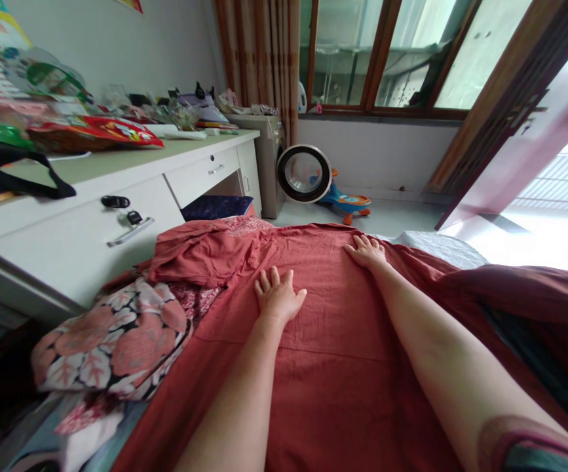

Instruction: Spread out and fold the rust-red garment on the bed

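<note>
A large red cloth garment [327, 314] lies spread out in front of me, with a seam running across its middle. My left hand [278, 295] rests on it, fingers spread and palm down. Farther off and to the right, my right hand [366, 251] lies flat near the garment's far edge, its fingers stretched out. Neither hand grips anything. To the left of my left hand the red fabric is bunched up in folds [205, 252]. Another fold of red fabric [534, 288] lies off to the right.
A floral cloth [116, 334] lies heaped at the left. Beyond it stands a white desk [67, 229] piled with bags and packets. A washing machine [266, 170] with its round door [304, 174] swung out and a blue-orange ride-on toy [350, 198] are ahead. A door [514, 144] stands at the right.
</note>
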Motion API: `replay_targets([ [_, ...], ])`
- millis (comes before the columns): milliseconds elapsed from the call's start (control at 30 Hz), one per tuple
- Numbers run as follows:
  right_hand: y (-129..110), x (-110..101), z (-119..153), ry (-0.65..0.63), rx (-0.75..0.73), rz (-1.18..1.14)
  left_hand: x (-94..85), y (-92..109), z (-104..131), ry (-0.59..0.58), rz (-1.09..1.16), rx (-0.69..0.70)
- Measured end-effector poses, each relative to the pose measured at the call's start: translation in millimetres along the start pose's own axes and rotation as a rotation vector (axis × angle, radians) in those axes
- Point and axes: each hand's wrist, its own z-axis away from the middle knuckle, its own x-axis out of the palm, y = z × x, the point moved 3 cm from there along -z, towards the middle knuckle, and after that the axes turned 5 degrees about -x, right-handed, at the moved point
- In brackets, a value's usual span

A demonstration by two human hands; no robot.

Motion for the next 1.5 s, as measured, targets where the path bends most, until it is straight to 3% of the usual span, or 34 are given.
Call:
replay_targets([
  [267, 4.3, -1.6, -4.8, -0.006, 0.052, -0.014, 1.4, -0.5, -0.8, 0.003, 0.000, 0.004],
  [633, 12.1, -1.2, -1.2, 0.090, 0.194, -0.086, 0.3, -0.9, 0.6, -0.007, 0.006, 0.010],
  [900, 32.2, -9.5, 4.4, 0.205, 0.130, -0.100, 0.8, 0.2, -0.6, -0.010, -0.004, 0.000],
  [1100, 25.1, -5.0, 3.2, 0.086, 0.031, -0.063, 1.7, -0.1, -0.5, -0.001, 0.005, 0.014],
  [1267, 19.3, -4.0, -6.0, -0.021, 0.067, -0.013, 2.6, -0.2, -1.2, -0.005, 0.006, 0.006],
  [1500, 9.5, -5.2, -10.8, 0.006, 0.154, -0.057, 4.0, -0.7, -1.9, 0.012, -0.001, 0.011],
])
